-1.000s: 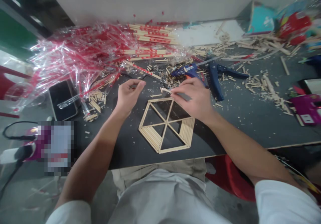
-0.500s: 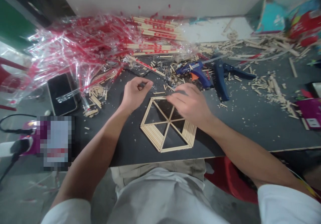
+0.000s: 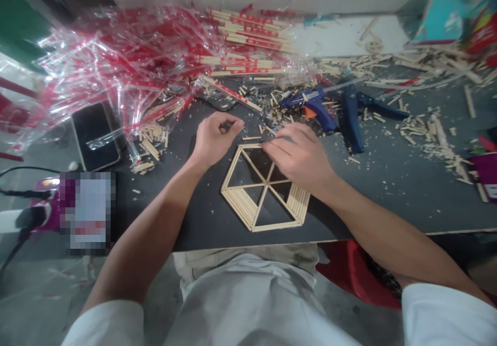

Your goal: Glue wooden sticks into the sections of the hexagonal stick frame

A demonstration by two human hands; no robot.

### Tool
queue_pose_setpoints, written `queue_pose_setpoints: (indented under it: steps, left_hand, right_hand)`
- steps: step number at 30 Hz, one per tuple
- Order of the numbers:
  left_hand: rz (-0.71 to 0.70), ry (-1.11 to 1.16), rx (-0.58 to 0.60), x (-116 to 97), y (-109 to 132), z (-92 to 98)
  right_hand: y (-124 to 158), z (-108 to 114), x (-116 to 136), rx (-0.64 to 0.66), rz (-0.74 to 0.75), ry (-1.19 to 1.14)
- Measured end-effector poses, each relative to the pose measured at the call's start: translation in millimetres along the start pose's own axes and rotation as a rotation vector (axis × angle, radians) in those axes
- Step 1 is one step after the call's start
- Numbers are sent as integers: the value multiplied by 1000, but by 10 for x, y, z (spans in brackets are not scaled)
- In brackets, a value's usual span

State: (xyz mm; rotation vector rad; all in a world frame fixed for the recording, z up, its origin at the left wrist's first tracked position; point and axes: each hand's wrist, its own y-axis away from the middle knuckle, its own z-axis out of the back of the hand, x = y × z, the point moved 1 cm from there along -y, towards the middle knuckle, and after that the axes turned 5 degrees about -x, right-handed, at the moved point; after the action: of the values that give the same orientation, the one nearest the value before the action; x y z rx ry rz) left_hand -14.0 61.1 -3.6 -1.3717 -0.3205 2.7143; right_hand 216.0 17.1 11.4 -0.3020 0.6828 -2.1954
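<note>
A flat hexagon of thin wooden sticks [image 3: 248, 209], with spokes to its centre and two wedges filled with sticks, lies on the dark table [image 3: 388, 191]. My right hand [image 3: 297, 157] rests over the hexagon's top right, its fingers pressed together on a short stick at the top edge. My left hand [image 3: 213, 139] sits just left of the top edge, fingers curled and pinched round something small that I cannot make out.
A blue glue gun [image 3: 310, 105] and dark blue cutters [image 3: 355, 116] lie behind my right hand. Red and clear wrappers with chopsticks [image 3: 155, 61] pile at the back left. A phone [image 3: 95, 136] lies at the left. Cut stick bits [image 3: 430, 129] litter the right.
My right hand has come down from above the table onto the hexagon's top edge with the short stick. My left hand has curled a little tighter. The view has shifted slightly.
</note>
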Motion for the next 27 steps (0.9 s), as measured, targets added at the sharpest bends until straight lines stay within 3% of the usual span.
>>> queue_pose_setpoints:
  steps: [13,27]
  left_hand:
    - [15,-7,7,-28,3,0]
    - [-4,-14,10,-15,4,3]
  right_hand:
    - [-19,-6,40,-74,-32,12]
    - [4,-52,25,-27,-52,-39]
